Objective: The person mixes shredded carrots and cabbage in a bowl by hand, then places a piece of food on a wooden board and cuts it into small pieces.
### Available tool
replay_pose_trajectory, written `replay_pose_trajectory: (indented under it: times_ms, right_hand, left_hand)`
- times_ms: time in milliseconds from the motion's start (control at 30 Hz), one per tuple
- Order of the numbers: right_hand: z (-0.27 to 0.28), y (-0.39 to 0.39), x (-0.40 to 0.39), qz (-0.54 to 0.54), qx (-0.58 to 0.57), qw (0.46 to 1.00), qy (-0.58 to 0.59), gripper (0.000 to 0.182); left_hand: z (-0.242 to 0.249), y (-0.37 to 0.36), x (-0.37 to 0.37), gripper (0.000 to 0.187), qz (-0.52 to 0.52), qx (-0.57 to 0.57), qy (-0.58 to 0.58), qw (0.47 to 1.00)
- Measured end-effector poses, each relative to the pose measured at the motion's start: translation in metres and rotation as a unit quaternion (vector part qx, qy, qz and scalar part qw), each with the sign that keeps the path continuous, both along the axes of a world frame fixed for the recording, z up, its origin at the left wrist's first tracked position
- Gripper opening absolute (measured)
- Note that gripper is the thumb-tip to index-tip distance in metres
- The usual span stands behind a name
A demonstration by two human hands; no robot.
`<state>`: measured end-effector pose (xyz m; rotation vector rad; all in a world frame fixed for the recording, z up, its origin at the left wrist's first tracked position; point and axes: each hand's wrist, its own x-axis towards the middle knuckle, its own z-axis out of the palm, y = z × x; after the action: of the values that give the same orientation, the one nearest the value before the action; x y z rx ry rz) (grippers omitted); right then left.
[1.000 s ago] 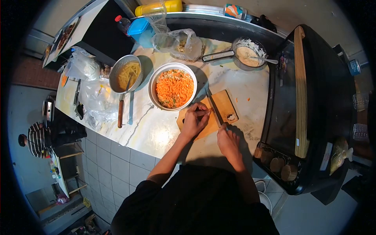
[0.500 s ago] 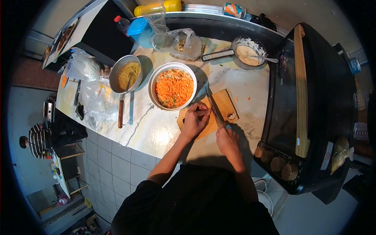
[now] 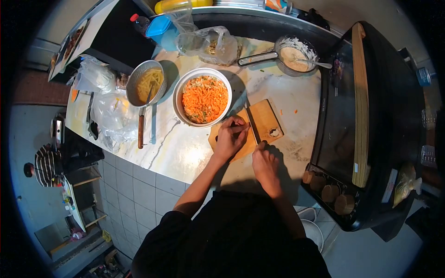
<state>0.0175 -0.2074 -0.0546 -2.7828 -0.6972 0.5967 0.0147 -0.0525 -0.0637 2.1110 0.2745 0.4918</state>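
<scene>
The right hand (image 3: 265, 163) grips a knife (image 3: 252, 124). Its blade points away from the person, across the wooden cutting board (image 3: 269, 121) near the tabletop's front edge. The left hand (image 3: 230, 136) is curled over a small dark piece of food just left of the blade. Behind the board, a white bowl (image 3: 180, 95) holds shredded carrot, and a metal pan (image 3: 132, 83) holds yellow strips.

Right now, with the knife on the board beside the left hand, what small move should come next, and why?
Probably one short downward cut. The right hand grips the knife, and its blade lies across the wooden cutting board right beside the left hand, which presses a small item I cannot identify. The left fingertips sit very near the blade, so curling them back first seems wise.
</scene>
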Motion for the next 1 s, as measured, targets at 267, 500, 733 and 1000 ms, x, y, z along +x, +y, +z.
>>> replay_pose_trajectory:
  times_ms: [267,500,733,1000]
  right_hand:
    - [0.019,-0.009,0.009,0.028,-0.023,0.999,0.038,0.039]
    - [0.018,-0.013,0.018,-0.016,0.033,0.997,0.067,0.037]
    - [0.033,-0.014,0.03,0.013,0.077,0.995,0.056,0.021]
    - [0.03,-0.01,0.026,0.006,0.081,0.992,0.095,0.028]
  left_hand:
    - [0.0,-0.001,0.0,0.013,-0.003,0.002,-0.011,1.0]
    - [-0.002,-0.001,0.0,0.01,0.005,0.027,-0.011,1.0]
    - [0.001,-0.004,0.0,0.009,0.015,0.023,0.0,1.0]
    - [-0.003,-0.004,0.0,0.01,0.011,0.033,-0.014,0.999]
